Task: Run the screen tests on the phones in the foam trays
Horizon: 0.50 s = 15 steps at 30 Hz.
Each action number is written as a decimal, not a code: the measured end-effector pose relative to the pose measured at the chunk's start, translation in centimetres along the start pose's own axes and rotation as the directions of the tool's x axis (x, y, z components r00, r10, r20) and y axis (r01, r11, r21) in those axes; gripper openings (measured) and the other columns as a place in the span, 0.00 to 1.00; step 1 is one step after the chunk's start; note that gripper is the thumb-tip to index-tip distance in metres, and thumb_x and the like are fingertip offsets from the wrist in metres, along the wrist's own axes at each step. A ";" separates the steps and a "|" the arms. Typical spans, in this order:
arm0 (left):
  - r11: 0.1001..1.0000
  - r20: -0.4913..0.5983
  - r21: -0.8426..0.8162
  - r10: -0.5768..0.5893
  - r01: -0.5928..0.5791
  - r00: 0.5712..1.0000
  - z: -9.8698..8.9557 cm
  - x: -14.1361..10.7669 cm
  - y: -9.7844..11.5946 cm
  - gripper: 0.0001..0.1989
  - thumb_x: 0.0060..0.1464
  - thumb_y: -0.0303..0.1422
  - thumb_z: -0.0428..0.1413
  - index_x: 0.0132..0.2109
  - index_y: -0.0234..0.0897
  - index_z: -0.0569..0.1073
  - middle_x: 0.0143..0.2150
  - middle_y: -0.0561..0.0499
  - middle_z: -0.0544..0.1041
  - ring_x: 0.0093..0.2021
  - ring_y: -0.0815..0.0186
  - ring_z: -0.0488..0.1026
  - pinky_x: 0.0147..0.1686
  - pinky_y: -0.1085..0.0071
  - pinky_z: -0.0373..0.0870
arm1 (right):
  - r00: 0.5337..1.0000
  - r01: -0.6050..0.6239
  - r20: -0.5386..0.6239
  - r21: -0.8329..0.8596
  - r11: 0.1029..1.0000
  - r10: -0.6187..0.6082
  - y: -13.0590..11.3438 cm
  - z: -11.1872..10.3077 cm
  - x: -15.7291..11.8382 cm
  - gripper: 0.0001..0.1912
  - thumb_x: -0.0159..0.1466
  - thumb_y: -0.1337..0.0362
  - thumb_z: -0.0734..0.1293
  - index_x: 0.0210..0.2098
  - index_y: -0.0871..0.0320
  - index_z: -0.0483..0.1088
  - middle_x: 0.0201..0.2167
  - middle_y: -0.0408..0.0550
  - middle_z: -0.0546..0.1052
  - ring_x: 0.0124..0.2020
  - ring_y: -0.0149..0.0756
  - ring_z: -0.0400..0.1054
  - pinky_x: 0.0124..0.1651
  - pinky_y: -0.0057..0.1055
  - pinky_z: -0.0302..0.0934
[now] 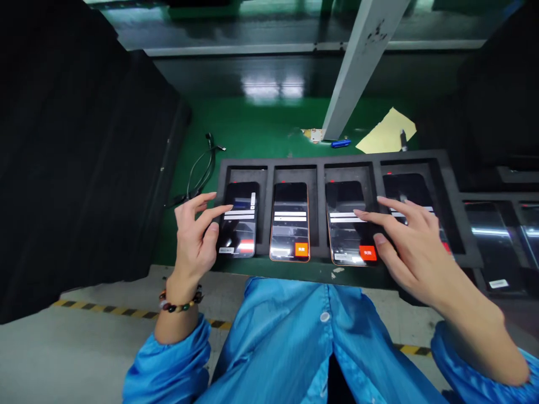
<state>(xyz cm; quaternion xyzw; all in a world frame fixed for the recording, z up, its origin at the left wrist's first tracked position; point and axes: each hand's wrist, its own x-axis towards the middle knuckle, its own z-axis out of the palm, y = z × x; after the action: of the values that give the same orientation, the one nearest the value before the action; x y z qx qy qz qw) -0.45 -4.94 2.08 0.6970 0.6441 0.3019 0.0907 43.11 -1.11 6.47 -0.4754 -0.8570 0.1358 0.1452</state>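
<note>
A black foam tray [320, 166] holds a row of smartphones with lit screens. My left hand [196, 235] hovers at the leftmost phone [240, 221], its index finger touching the screen's left part. My right hand [415, 241] spreads over the two right-hand phones, its index fingertip on the third phone [347, 221], its other fingers over the fourth phone [410, 191]. The second phone [290, 221] lies untouched between the hands, showing an orange button. Neither hand holds anything. A bead bracelet [180, 303] sits on my left wrist.
A green work surface [261, 126] lies behind the tray with black cables [204, 165], a yellow paper [387, 132], a blue pen [340, 143] and a grey slanted post [357, 67]. Black foam panels [84, 157] stand at left. Another tray of phones [501, 235] lies at right.
</note>
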 end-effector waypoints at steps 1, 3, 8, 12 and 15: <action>1.000 -0.004 -0.002 0.004 -0.004 1.000 -0.1 -0.2 -0.1 0.21 0.75 0.39 0.47 0.60 0.46 0.83 0.72 0.44 0.71 0.72 0.47 0.65 0.69 0.44 0.69 | 1.000 0.014 -0.008 -0.007 1.000 -0.014 -0.6 0.3 0.5 0.23 0.78 0.61 0.57 0.67 0.52 0.71 0.64 0.58 0.76 0.75 0.57 0.62 0.74 0.66 0.55; 1.000 -0.015 -0.009 0.008 -0.009 1.000 -0.2 -0.5 -0.4 0.21 0.75 0.39 0.47 0.60 0.46 0.83 0.71 0.43 0.71 0.72 0.47 0.65 0.69 0.44 0.69 | 0.999 0.043 -0.012 0.003 0.999 -0.043 -1.9 1.1 1.6 0.23 0.77 0.61 0.58 0.68 0.50 0.70 0.63 0.56 0.78 0.75 0.58 0.63 0.74 0.67 0.56; 1.000 0.015 0.010 0.030 -0.030 0.999 -0.5 -0.9 -0.7 0.22 0.75 0.39 0.47 0.63 0.45 0.82 0.73 0.42 0.68 0.73 0.45 0.63 0.70 0.42 0.65 | 0.982 0.174 0.068 0.051 0.983 -0.177 -5.9 3.5 4.8 0.24 0.77 0.65 0.58 0.70 0.52 0.68 0.64 0.53 0.79 0.76 0.56 0.62 0.77 0.66 0.54; 0.998 0.116 0.034 0.052 -0.057 0.992 -0.8 -0.6 -0.8 0.23 0.76 0.39 0.46 0.66 0.49 0.80 0.79 0.44 0.62 0.76 0.45 0.59 0.73 0.40 0.61 | 0.982 0.175 0.062 0.065 0.982 -0.179 -6.7 3.5 5.5 0.25 0.77 0.64 0.58 0.71 0.51 0.67 0.65 0.52 0.79 0.76 0.56 0.62 0.77 0.66 0.54; 0.995 0.183 0.014 0.099 -0.103 0.978 -0.9 -0.1 -0.9 0.23 0.76 0.39 0.46 0.65 0.49 0.81 0.79 0.44 0.62 0.76 0.45 0.60 0.74 0.39 0.59 | 0.998 0.048 -0.033 0.063 0.997 -0.046 -5.3 1.7 3.8 0.24 0.78 0.59 0.58 0.71 0.48 0.68 0.68 0.54 0.75 0.76 0.58 0.63 0.74 0.67 0.56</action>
<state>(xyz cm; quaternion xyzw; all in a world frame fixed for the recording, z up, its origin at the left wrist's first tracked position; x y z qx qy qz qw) -1.69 -5.12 2.36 0.7547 0.6002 0.2334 0.1256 36.46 -0.77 7.31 -0.4524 -0.8607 0.1519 0.1771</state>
